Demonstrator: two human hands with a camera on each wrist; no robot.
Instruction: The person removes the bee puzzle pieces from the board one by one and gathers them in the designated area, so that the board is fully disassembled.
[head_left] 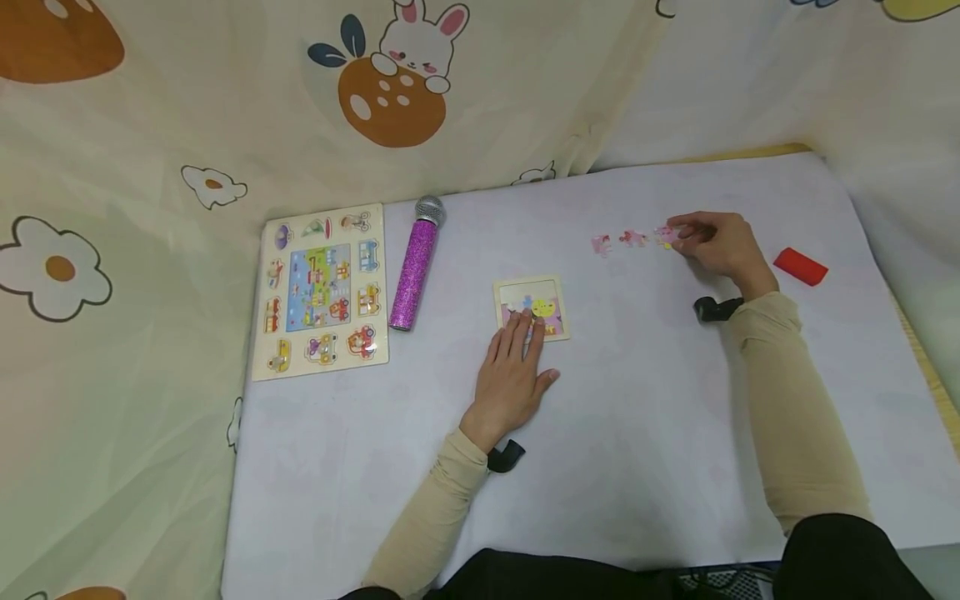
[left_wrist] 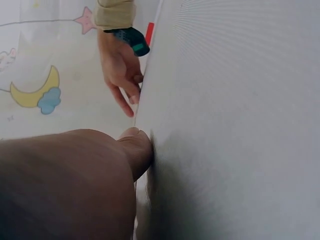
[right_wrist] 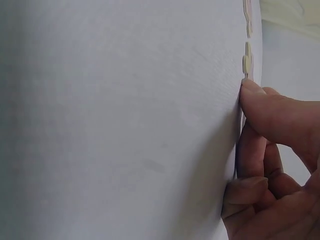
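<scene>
On my head view, the piece (head_left: 666, 237), pink with a touch of yellow, lies at the far part of the bench (head_left: 637, 442), at the right end of a short row. My right hand (head_left: 716, 242) has its grip pinched on the piece's right end, thumb on the near side and the other fingers curled. From the right wrist, I see the edge: thin, flat and down at the cloth. I judge it light and stiff, likely wood or card, and a little slick on the printed face. I'd hold it by opposite edges, thumb against finger, since a flat piece offers little to lift by; any narrow tab could chip if bent.

Just left of it lie the middle piece (head_left: 633, 238) and the end piece (head_left: 601, 244), apart from each other.

Nearer me is the tray (head_left: 528, 281), coloured pieces in its lower part. My left hand (head_left: 512, 379) has a released grip, fingers straight and resting over the near edge, which should steady the tray.

Farther out, a red block (head_left: 801, 267) lies right of my right hand, and a purple microphone (head_left: 414, 275) beside the picture board (head_left: 296, 340) on the left.
</scene>
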